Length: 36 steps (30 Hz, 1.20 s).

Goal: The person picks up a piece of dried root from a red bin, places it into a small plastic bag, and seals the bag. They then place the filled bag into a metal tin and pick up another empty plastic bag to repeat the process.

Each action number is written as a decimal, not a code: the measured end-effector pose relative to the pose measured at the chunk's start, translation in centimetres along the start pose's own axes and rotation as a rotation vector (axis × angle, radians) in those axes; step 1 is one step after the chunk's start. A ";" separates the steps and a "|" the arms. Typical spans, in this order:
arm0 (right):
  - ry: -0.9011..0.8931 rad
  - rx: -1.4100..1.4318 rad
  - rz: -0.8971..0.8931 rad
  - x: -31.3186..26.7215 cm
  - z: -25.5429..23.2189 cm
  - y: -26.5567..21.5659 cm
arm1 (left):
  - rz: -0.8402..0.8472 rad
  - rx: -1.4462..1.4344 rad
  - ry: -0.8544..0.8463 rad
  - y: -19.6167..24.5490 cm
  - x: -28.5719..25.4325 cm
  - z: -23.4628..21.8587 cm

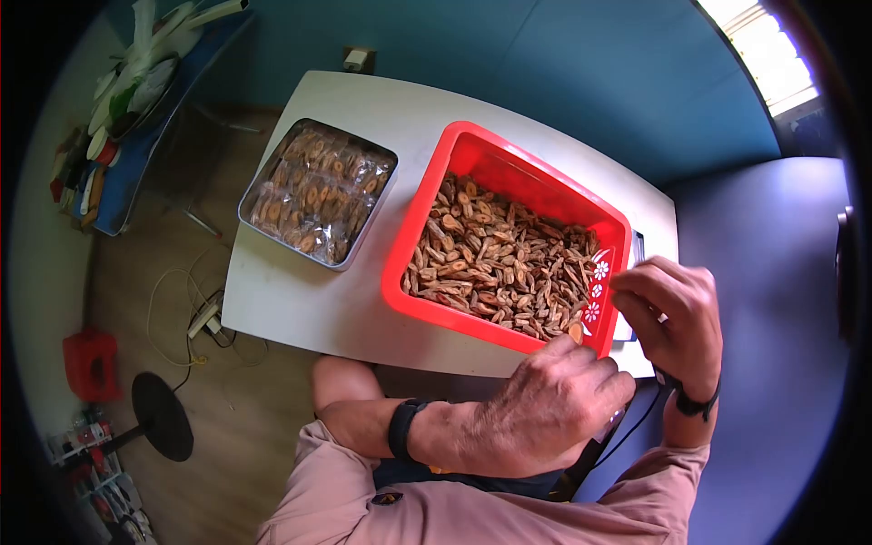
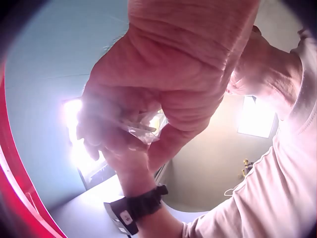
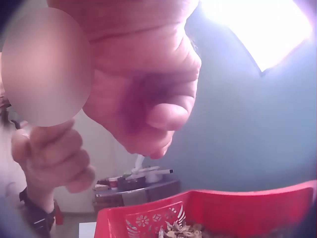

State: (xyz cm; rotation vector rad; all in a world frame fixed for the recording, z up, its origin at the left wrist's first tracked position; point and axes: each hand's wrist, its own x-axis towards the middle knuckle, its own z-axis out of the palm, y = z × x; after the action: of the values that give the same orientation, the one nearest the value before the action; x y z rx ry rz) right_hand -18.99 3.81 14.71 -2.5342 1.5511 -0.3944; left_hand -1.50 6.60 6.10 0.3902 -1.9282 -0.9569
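My left hand [image 1: 554,400] is raised over the near right corner of a red plastic basket [image 1: 427,200], its fingers curled. In the left wrist view it grips a piece of clear plastic, perhaps a small bag [image 2: 143,132], inside the curl of thumb and fingers. My right hand [image 1: 677,313] is bent at the basket's right rim, fingers pointing toward the left. Its curled fingers [image 3: 171,116] hide the palm, so I cannot tell whether it holds anything. Dried root slices [image 1: 504,259] cover the basket's floor.
A square metal tin [image 1: 386,213] with slices in clear packets [image 1: 313,195] stands left of the basket on the white table [image 1: 300,313]. A dark blue seat [image 1: 763,345] lies to the right. At far left are a cluttered side table [image 1: 136,182] and cables on the floor.
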 end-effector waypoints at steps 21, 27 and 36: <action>-0.426 -0.071 -0.075 12.6 15.6 1.5 | 0.011 -0.004 0.101 0.7 -0.3 -3.5; -0.340 -0.199 -0.060 12.2 17.3 1.1 | -0.005 0.022 0.108 0.6 -0.2 -3.8; -0.237 -0.090 -0.190 11.1 17.7 1.8 | -0.013 0.014 0.123 0.2 0.1 -3.6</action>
State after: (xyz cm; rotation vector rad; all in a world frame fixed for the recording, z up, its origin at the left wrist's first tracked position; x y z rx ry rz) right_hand -10.47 -7.16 -1.06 -2.6893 1.2764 -0.0408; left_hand 1.49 5.06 7.31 0.4600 -1.8240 -0.9068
